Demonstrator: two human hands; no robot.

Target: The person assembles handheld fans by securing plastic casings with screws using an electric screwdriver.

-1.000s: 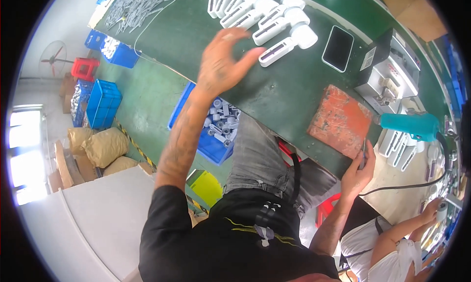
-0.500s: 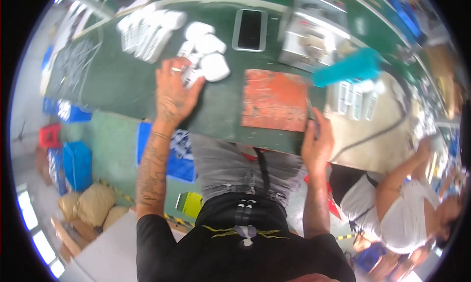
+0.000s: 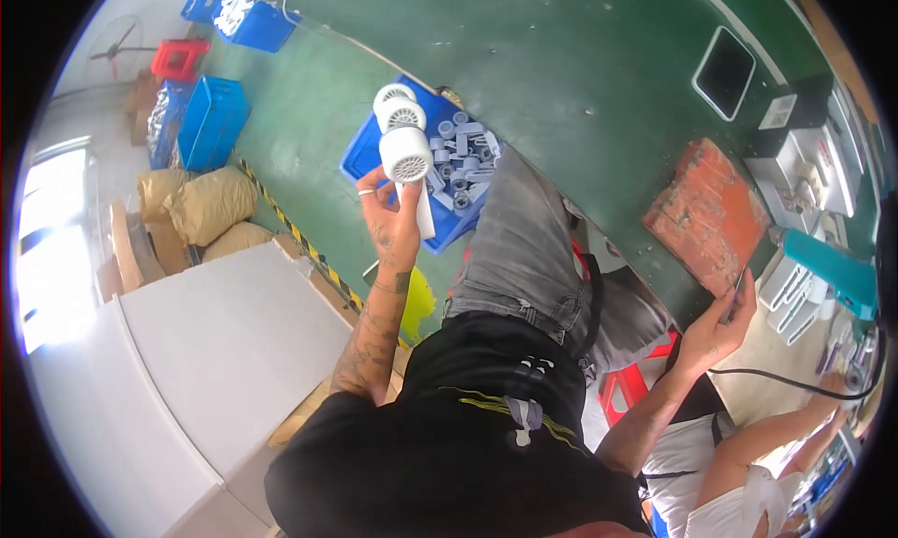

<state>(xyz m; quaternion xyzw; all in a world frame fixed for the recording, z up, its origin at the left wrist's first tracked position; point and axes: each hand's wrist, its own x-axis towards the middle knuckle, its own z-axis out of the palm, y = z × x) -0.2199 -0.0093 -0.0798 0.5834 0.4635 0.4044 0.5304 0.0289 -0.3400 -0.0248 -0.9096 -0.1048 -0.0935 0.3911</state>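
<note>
My left hand (image 3: pixel 393 225) is closed on white plastic housings (image 3: pixel 406 154) with round grilled heads and a straight handle, bunched in a row. It holds them off the left edge of the green table, over a blue bin (image 3: pixel 360 150) of loose grey plastic parts (image 3: pixel 458 168). Between the closed fingers of my right hand (image 3: pixel 716 332) is a slim pointed tool (image 3: pixel 735 293); its exact kind I cannot make out. That hand is at the near corner of a worn red board (image 3: pixel 703 215) lying on the table.
A phone (image 3: pixel 724 73) lies far right on the table, near a boxy metal device (image 3: pixel 809 154). Beside the board are a teal power tool (image 3: pixel 828 269) and white handle-shaped parts (image 3: pixel 793 299). A co-worker's arm (image 3: pixel 762 444) is at lower right. Sacks (image 3: pixel 213 201) stand on the left.
My left hand has picked up white housings from the table and carried them left, past its edge. The view has swung left. My right hand still has the slim tool by the board.
</note>
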